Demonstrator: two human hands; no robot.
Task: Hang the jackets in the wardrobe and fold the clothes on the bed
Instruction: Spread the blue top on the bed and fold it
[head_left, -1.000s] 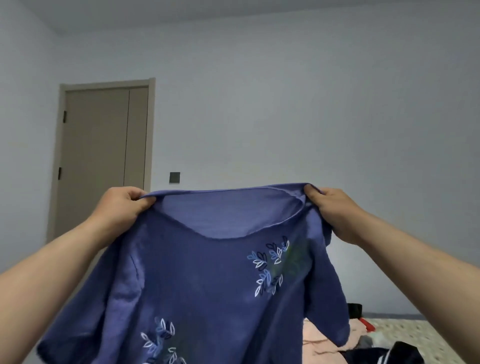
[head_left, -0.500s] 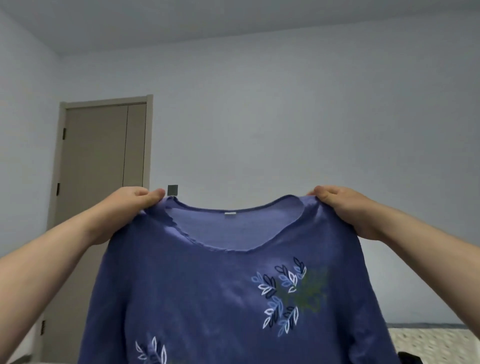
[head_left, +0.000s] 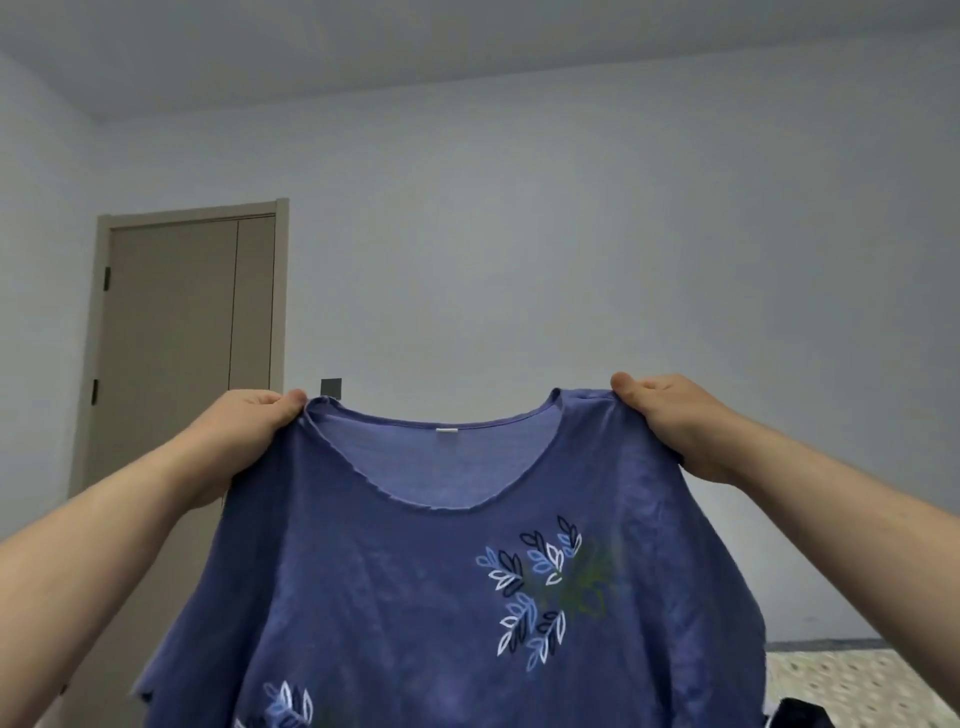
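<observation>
Blue top (head_left: 415, 597) hangs spread out in mid-air in front of the person, held up by its two shoulders, front side toward the camera. The left hand (head_left: 244, 431) pinches the left shoulder seam just beside the neckline, thumb on the near side and fingers curled behind the cloth. The right hand (head_left: 675, 421) grips the other shoulder the same way, thumb tip at the collar edge. The scalloped neckline sags between the hands, with a small white label showing inside the back of the neck. Leaf prints sit on the chest and near the lower edge; the hem runs out of the bottom of the view.

Behind the top, a closed tan door (head_left: 182, 338) stands in the left part of the pale wall (head_left: 571, 234), with a dark wall switch (head_left: 331, 385) just beside its frame, right above the left thumb. Low on the right, a strip of the patterned bed (head_left: 857, 680) shows past the sleeve, with a dark garment (head_left: 800, 714) lying on it at the frame's bottom edge. The cloth hides whatever lies directly below it. Above and between the arms there is open air up to the ceiling (head_left: 415, 41).
</observation>
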